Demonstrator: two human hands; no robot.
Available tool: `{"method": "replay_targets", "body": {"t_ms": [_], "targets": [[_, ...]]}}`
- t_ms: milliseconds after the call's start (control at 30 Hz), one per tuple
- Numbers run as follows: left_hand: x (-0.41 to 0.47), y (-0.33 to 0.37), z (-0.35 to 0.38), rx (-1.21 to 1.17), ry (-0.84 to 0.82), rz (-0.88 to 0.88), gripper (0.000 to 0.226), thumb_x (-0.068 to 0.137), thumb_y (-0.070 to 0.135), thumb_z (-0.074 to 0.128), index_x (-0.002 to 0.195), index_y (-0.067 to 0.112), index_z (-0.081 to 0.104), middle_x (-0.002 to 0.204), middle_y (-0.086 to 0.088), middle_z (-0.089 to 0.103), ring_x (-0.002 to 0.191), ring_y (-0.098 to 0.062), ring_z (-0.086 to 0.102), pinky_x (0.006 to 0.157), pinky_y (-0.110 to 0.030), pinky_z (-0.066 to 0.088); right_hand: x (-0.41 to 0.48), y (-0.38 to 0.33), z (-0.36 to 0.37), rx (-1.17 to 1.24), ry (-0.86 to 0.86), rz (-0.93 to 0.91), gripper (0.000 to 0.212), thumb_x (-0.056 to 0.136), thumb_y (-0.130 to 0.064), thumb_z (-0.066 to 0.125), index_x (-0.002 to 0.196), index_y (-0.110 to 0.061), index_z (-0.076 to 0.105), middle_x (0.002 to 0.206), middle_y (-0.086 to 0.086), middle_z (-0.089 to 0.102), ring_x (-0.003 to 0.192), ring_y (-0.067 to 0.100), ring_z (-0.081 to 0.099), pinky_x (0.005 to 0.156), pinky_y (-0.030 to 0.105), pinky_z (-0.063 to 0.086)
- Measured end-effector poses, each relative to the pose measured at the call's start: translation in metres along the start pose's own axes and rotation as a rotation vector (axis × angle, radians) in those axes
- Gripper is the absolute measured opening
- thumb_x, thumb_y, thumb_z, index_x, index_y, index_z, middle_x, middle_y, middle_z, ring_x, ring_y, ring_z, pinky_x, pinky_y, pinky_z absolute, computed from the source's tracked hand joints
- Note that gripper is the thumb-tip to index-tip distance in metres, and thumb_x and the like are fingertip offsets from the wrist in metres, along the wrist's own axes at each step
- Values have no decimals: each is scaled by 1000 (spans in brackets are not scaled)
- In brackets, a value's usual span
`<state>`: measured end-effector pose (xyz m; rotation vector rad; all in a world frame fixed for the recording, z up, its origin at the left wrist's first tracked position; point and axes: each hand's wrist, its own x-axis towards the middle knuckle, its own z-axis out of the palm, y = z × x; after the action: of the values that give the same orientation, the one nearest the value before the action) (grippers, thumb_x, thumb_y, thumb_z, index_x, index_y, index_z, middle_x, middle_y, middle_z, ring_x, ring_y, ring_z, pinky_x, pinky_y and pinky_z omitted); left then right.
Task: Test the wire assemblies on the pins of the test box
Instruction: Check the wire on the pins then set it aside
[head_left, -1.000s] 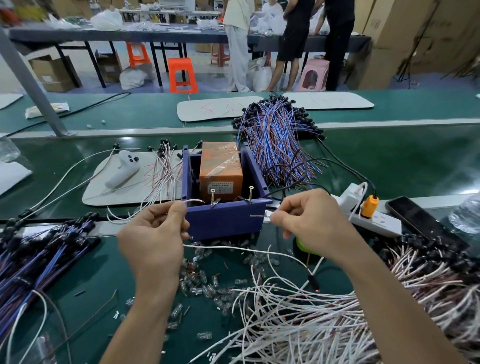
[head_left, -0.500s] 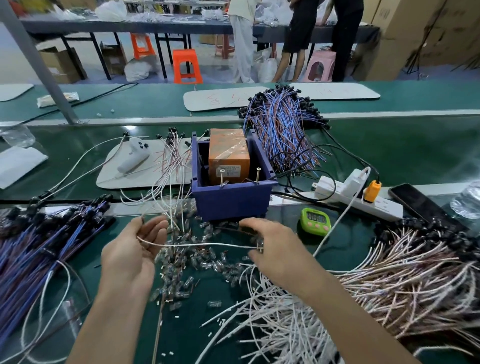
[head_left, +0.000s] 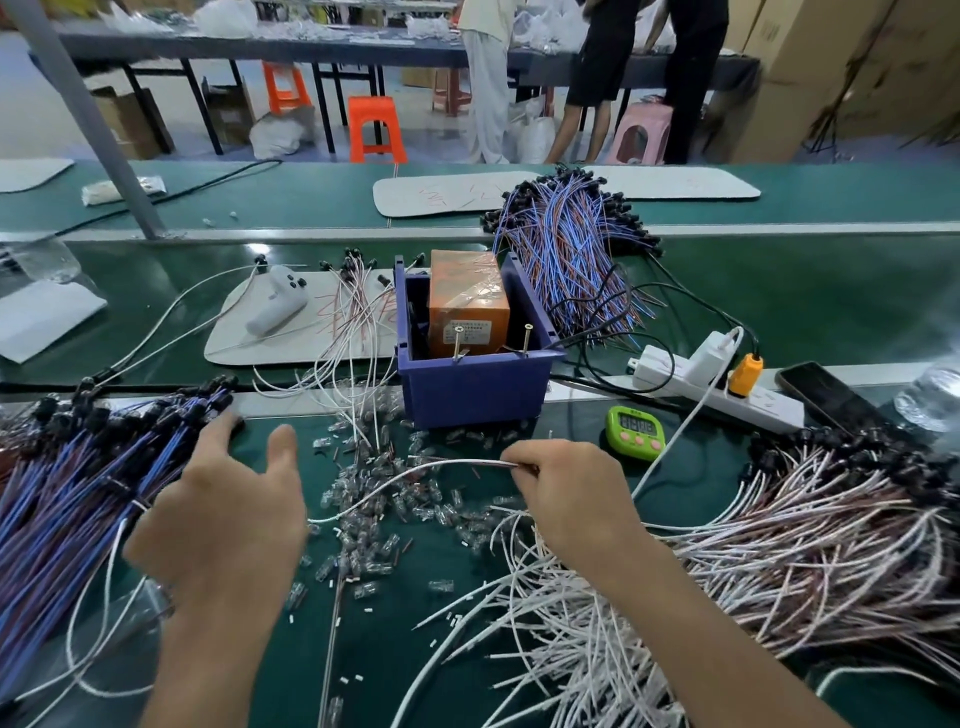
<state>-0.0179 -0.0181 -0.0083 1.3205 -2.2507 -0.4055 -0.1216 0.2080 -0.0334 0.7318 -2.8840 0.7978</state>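
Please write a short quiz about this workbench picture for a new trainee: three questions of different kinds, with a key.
1. True or false: the right hand pinches a thin white wire.
2. What lies just right of the blue plastic test box? A) small green digital timer B) red cup C) scissors
3. Fill in: the wire bundle with black ends beside the open left hand is mostly ____.
Key: 1 true; 2 A; 3 blue.
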Motion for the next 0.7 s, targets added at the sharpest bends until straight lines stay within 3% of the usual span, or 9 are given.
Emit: {"method": "replay_targets", "body": {"t_ms": [67, 100, 133, 200, 233, 300, 400, 500, 700], "targets": [[-17, 17, -9, -225, -14, 284, 36, 87, 46, 74, 121, 32, 71, 61, 10, 62, 53, -14, 58, 60, -23, 37, -1, -1, -5, 36, 39, -45, 18, 98, -19, 64, 105, -28, 79, 89, 0, 75, 84, 24, 65, 82, 40, 53], [-29, 29, -9, -331, -118, 431, 34, 85, 43, 77, 117, 37, 72, 66, 21, 61, 58, -4, 56, 60, -21, 41, -1, -2, -8, 68, 61, -63, 20, 98, -18, 65, 107, -28, 79, 92, 1, 74, 86, 24, 63, 84, 38, 51], [-40, 42, -6, -388, -252, 551, 34, 84, 41, 78, 118, 39, 72, 82, 25, 66, 72, 0, 60, 70, -24, 49, 0, -4, -11, 115, 79, -78, 21, 97, -16, 65, 109, -27, 80, 93, 1, 73, 89, 23, 62, 85, 37, 50], [-57, 60, 4, -400, -442, 711, 37, 90, 35, 74, 127, 37, 69, 119, 26, 63, 114, 0, 55, 104, -26, 41, -1, -8, -20, 227, 96, -129, 22, 97, -13, 64, 109, -25, 79, 96, -1, 75, 92, 19, 65, 85, 35, 51], [-60, 65, 9, -418, -481, 729, 34, 94, 32, 70, 128, 37, 69, 123, 24, 64, 119, -3, 54, 106, -26, 40, -4, -10, -25, 274, 93, -153, 22, 98, -13, 63, 108, -25, 79, 95, -5, 76, 90, 15, 66, 83, 33, 52], [-57, 70, 15, -507, -571, 671, 20, 99, 29, 65, 112, 42, 73, 97, 21, 74, 90, -6, 66, 82, -29, 53, -8, -7, -36, 314, 105, -164, 19, 98, -15, 63, 104, -27, 77, 87, -11, 75, 80, 8, 65, 75, 26, 51], [-49, 79, 21, -614, -795, 590, 18, 98, 31, 69, 93, 46, 75, 64, 8, 69, 48, -5, 53, 45, -29, 45, -12, 17, -57, 254, 158, -97, 14, 96, -19, 67, 100, -30, 76, 74, -13, 70, 68, 7, 61, 66, 23, 48], [-52, 100, 22, -692, -935, 562, 13, 94, 29, 74, 87, 39, 80, 56, 5, 67, 41, -2, 45, 39, -15, 34, -19, 48, -83, 197, 156, 6, 9, 95, -22, 72, 98, -26, 78, 78, -9, 74, 71, 11, 65, 72, 34, 53], [-72, 131, 37, -649, -1060, 650, 12, 91, 38, 76, 83, 46, 81, 49, 6, 60, 42, -6, 38, 40, -20, 31, -39, 105, -128, -232, 224, 48, 19, 80, -47, 71, 76, -29, 76, 60, -15, 63, 57, 12, 55, 60, 29, 47]]}}
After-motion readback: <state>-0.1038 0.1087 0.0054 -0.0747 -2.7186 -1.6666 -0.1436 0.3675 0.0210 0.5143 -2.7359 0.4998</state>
